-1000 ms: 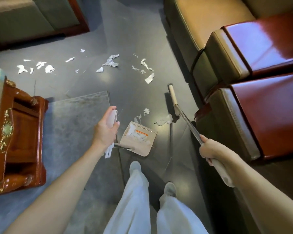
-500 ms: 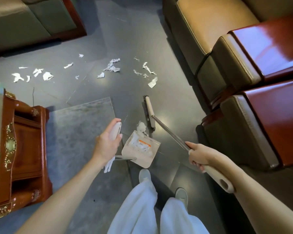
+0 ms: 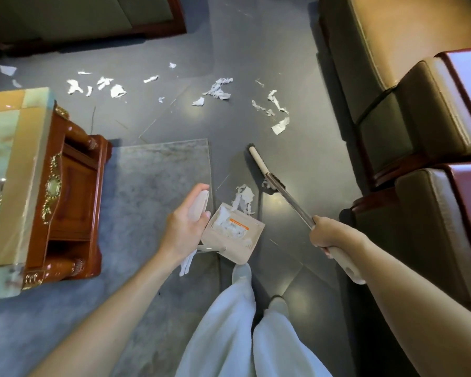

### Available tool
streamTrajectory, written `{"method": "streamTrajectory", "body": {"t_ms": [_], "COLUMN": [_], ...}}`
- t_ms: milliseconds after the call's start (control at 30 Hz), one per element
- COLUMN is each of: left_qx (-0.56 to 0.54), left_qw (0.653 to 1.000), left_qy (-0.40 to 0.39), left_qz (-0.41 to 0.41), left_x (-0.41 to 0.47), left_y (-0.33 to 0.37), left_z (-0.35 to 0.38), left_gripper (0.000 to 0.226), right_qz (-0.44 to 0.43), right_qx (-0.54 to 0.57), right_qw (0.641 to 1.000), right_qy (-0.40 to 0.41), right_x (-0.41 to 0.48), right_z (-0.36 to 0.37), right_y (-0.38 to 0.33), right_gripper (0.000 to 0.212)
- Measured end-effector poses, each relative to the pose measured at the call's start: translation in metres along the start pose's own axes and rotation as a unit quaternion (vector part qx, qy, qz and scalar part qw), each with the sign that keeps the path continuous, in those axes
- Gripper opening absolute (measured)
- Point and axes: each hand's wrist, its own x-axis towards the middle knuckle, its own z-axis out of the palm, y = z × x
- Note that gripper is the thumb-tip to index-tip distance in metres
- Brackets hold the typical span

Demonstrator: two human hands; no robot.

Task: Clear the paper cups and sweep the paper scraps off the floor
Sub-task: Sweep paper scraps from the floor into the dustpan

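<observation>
Grey floor (image 3: pixel 256 50) between sofas. Left hand (image 3: pixel 184 229), fingers wrapped on the dustpan handle, holds the dustpan (image 3: pixel 233 235) tilted at the rug's (image 3: pixel 158 170) far right corner. Right hand (image 3: pixel 331 235) is fisted around the broom (image 3: pixel 264 170) handle. Since a second ago the broom head has pulled a scrap clump (image 3: pixel 244 200) to the pan's lip; some already inside. Far scraps (image 3: pixel 218 89) remain unswept. No paper cups visible.

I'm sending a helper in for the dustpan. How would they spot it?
Find the wooden side table at the left, then look right across the grey floor to the person's feet. The dustpan sits before them, held by the left hand: a beige scoop with an orange label, scraps inside.
</observation>
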Motion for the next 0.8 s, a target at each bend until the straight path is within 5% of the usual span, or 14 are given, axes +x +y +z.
{"method": "streamTrajectory", "body": {"t_ms": [233, 567, 800], "left_qx": [0.017, 0.022, 0.051], "left_qw": [0.998, 0.999, 0.994], "left_qy": [0.054, 0.048, 0.085], "left_qz": [0.002, 0.013, 0.043], "left_x": [-0.038, -0.057, -0.049], "left_y": [-0.006, -0.021, -0.024], "left_z": [0.006, 0.042, 0.031], "left_gripper": [0.054, 0.049, 0.045], "right_qz": [-0.041, 0.027, 0.011], "right_qx": [-0.053, 0.139, 0.002], "right_qw": [0.998, 0.986, 0.992], "right_qy": [-0.021, -0.093, -0.129], "right_x": [0.010, 0.007, -0.038], "right_z": [0.005, 0.033, 0.050], "right_y": [0.011, 0.050, 0.055], "right_gripper": [0.078, 0.083, 0.093]}}
